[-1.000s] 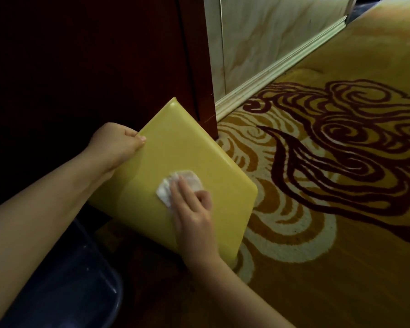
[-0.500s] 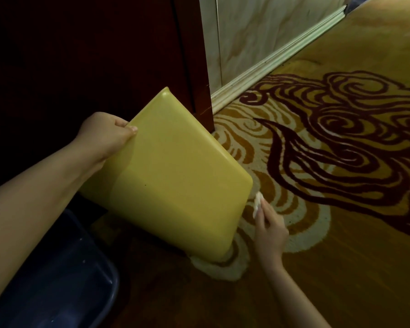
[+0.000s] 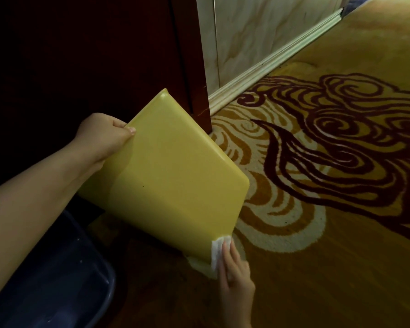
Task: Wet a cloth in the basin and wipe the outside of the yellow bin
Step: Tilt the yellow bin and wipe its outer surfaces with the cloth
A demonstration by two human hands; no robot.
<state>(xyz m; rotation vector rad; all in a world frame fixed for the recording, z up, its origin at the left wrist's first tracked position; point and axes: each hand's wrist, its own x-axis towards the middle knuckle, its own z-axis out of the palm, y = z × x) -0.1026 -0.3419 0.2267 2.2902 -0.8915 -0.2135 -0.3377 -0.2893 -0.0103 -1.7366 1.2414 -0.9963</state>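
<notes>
The yellow bin (image 3: pixel 171 171) is tilted on the carpet, one flat side facing me. My left hand (image 3: pixel 102 136) grips its upper left rim, thumb on the outer face. My right hand (image 3: pixel 234 273) presses a small white cloth (image 3: pixel 217 253) against the bin's lowest corner, near the carpet. The dark blue basin (image 3: pixel 64 280) sits at the lower left, partly behind my left forearm; whether it holds water I cannot see.
A dark red wooden cabinet (image 3: pixel 104 55) stands right behind the bin. A pale marbled wall with a cream skirting board (image 3: pixel 270 65) runs off to the upper right. Yellow carpet with dark red swirls (image 3: pixel 341 162) spreads out to the right.
My right hand took the cloth off the bin's broad face, passed around the right edge, and now presses it on the bottom corner. My left hand has kept its grip on the rim.
</notes>
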